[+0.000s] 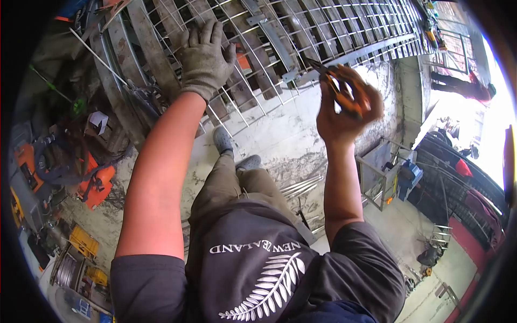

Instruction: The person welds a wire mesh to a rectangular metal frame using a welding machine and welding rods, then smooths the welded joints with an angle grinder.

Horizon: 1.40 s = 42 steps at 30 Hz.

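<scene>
My left hand (206, 60), in a grey work glove, lies with its fingers spread on the wire mesh (247, 70) over wooden slats. My bare right hand (350, 107) holds pliers (347, 96) with orange and black handles. Their dark jaws point up and left, close to the mesh's near edge and a flat metal bar (366, 51). A second flat metal strip (276, 43) lies across the mesh between my hands. Something orange (243, 60) shows below the mesh beside my gloved fingers.
Orange tools (97, 180) and a wire spool (65, 269) are on the floor at left. A metal frame (379, 169) stands at right, with metal rods (301, 187) near my legs. Another person (463, 86) is at the far upper right.
</scene>
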Each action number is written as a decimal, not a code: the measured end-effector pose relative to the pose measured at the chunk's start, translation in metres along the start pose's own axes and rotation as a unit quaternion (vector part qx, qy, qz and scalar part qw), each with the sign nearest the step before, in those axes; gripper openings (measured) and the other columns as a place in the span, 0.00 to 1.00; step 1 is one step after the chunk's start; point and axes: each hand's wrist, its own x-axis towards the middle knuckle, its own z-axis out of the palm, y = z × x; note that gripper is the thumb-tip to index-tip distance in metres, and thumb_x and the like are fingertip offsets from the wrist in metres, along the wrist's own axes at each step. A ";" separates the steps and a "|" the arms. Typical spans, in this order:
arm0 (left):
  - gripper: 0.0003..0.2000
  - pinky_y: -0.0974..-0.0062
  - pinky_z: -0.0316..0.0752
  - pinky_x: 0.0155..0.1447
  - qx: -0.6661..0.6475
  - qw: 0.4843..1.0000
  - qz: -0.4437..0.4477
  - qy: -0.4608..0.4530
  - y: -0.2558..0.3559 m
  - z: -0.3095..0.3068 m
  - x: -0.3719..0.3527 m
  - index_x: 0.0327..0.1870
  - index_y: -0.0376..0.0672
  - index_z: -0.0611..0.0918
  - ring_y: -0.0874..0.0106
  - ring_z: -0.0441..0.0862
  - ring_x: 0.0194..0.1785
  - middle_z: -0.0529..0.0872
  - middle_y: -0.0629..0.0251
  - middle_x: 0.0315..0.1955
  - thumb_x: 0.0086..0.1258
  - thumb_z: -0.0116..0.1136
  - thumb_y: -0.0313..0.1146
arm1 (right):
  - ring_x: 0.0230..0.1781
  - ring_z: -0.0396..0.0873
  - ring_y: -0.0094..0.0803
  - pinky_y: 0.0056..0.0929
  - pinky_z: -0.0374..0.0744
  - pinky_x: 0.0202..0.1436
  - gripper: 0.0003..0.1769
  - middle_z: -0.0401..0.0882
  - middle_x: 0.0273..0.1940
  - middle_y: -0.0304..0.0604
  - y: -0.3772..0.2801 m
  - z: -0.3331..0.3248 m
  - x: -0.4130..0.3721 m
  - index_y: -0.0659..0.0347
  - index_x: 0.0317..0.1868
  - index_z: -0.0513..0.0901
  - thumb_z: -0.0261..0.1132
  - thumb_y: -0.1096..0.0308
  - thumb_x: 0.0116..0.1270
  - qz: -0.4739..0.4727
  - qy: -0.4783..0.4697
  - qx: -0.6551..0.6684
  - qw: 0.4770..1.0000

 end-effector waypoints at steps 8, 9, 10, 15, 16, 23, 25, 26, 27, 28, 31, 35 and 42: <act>0.34 0.44 0.63 0.84 -0.008 1.000 0.002 0.024 -0.004 0.001 0.005 0.78 0.43 0.80 0.50 0.80 0.73 0.81 0.57 0.76 0.76 0.64 0.53 | 0.58 0.90 0.40 0.40 0.94 0.59 0.37 0.85 0.63 0.55 -0.003 -0.002 -0.003 0.60 0.71 0.68 0.76 0.88 0.68 0.029 -0.020 -0.006 0.999; 0.34 0.44 0.63 0.84 -0.008 1.000 0.002 0.022 -0.003 0.000 0.003 0.78 0.43 0.79 0.50 0.80 0.73 0.81 0.57 0.76 0.76 0.64 0.53 | 0.59 0.90 0.42 0.41 0.93 0.60 0.38 0.84 0.63 0.57 0.001 -0.003 -0.007 0.60 0.71 0.67 0.76 0.88 0.67 0.038 -0.028 0.017 0.999; 0.34 0.44 0.63 0.84 -0.010 1.000 0.003 0.023 -0.001 0.000 0.004 0.78 0.43 0.79 0.50 0.80 0.73 0.81 0.57 0.76 0.76 0.64 0.53 | 0.59 0.90 0.47 0.44 0.93 0.59 0.37 0.84 0.63 0.63 0.003 -0.004 -0.017 0.62 0.71 0.65 0.76 0.88 0.68 0.052 -0.096 -0.088 0.990; 0.34 0.44 0.61 0.85 -0.004 1.000 0.007 0.013 -0.003 0.000 0.004 0.77 0.42 0.81 0.49 0.80 0.72 0.81 0.57 0.76 0.76 0.64 0.54 | 0.61 0.89 0.41 0.38 0.92 0.60 0.39 0.85 0.65 0.54 0.006 0.004 -0.013 0.59 0.72 0.66 0.77 0.87 0.68 0.030 0.015 0.032 0.999; 0.35 0.44 0.60 0.85 -0.004 1.000 0.014 0.021 -0.003 0.002 0.005 0.77 0.41 0.81 0.48 0.80 0.72 0.80 0.57 0.76 0.76 0.63 0.56 | 0.61 0.89 0.44 0.39 0.93 0.58 0.38 0.84 0.65 0.57 0.009 -0.011 -0.015 0.61 0.72 0.67 0.77 0.87 0.68 0.109 -0.125 -0.104 0.981; 0.34 0.43 0.60 0.85 -0.010 1.000 0.015 0.012 -0.001 0.002 0.002 0.76 0.41 0.82 0.50 0.80 0.71 0.80 0.57 0.77 0.75 0.63 0.54 | 0.57 0.90 0.42 0.38 0.93 0.57 0.39 0.84 0.62 0.55 0.011 -0.001 -0.019 0.62 0.72 0.67 0.78 0.87 0.66 0.045 -0.041 -0.050 0.997; 0.34 0.43 0.60 0.86 -0.005 1.000 0.007 0.000 -0.003 0.001 0.006 0.76 0.41 0.82 0.50 0.80 0.72 0.80 0.57 0.77 0.76 0.63 0.54 | 0.57 0.90 0.44 0.35 0.93 0.56 0.39 0.84 0.62 0.57 0.007 -0.006 -0.010 0.61 0.72 0.67 0.77 0.88 0.66 0.080 -0.089 -0.107 0.987; 0.34 0.43 0.60 0.86 -0.006 1.000 0.010 0.003 -0.003 0.002 0.002 0.76 0.41 0.82 0.50 0.80 0.72 0.80 0.57 0.77 0.76 0.62 0.54 | 0.59 0.90 0.44 0.37 0.94 0.57 0.40 0.84 0.63 0.59 0.020 -0.010 -0.016 0.59 0.73 0.66 0.77 0.88 0.67 0.047 -0.067 -0.070 0.994; 0.34 0.43 0.60 0.86 -0.007 1.000 0.012 0.008 -0.003 0.003 0.001 0.76 0.41 0.82 0.50 0.80 0.72 0.80 0.57 0.77 0.76 0.62 0.55 | 0.60 0.90 0.46 0.39 0.94 0.58 0.41 0.83 0.64 0.61 0.007 -0.010 -0.013 0.58 0.74 0.65 0.76 0.88 0.68 0.045 -0.050 -0.052 0.996; 0.34 0.43 0.60 0.86 -0.006 1.000 0.014 0.017 -0.004 0.004 0.004 0.76 0.41 0.82 0.50 0.80 0.72 0.80 0.57 0.77 0.76 0.62 0.55 | 0.61 0.90 0.47 0.42 0.94 0.59 0.42 0.82 0.65 0.63 -0.008 -0.010 -0.007 0.58 0.75 0.63 0.76 0.88 0.69 0.038 -0.032 -0.034 0.998; 0.34 0.43 0.61 0.85 0.009 1.000 0.012 0.013 -0.003 0.003 0.005 0.76 0.42 0.81 0.51 0.80 0.73 0.80 0.58 0.77 0.76 0.62 0.55 | 0.62 0.89 0.51 0.46 0.94 0.60 0.43 0.79 0.68 0.68 -0.027 -0.021 -0.009 0.57 0.77 0.61 0.74 0.89 0.70 -0.010 -0.029 -0.043 0.999; 0.33 0.45 0.66 0.82 -0.005 1.000 0.011 0.020 0.002 0.001 0.004 0.77 0.43 0.79 0.52 0.81 0.71 0.81 0.59 0.75 0.76 0.64 0.52 | 0.62 0.89 0.50 0.44 0.94 0.62 0.39 0.80 0.65 0.66 -0.004 -0.021 -0.041 0.61 0.74 0.59 0.72 0.89 0.72 0.102 -0.093 -0.096 0.986; 0.32 0.46 0.67 0.81 -0.018 0.999 0.023 0.030 -0.003 0.000 0.005 0.76 0.42 0.80 0.51 0.82 0.69 0.82 0.57 0.73 0.76 0.65 0.52 | 0.58 0.91 0.43 0.43 0.94 0.59 0.38 0.84 0.63 0.58 -0.009 -0.012 -0.036 0.59 0.72 0.68 0.76 0.87 0.68 0.103 -0.065 -0.068 0.990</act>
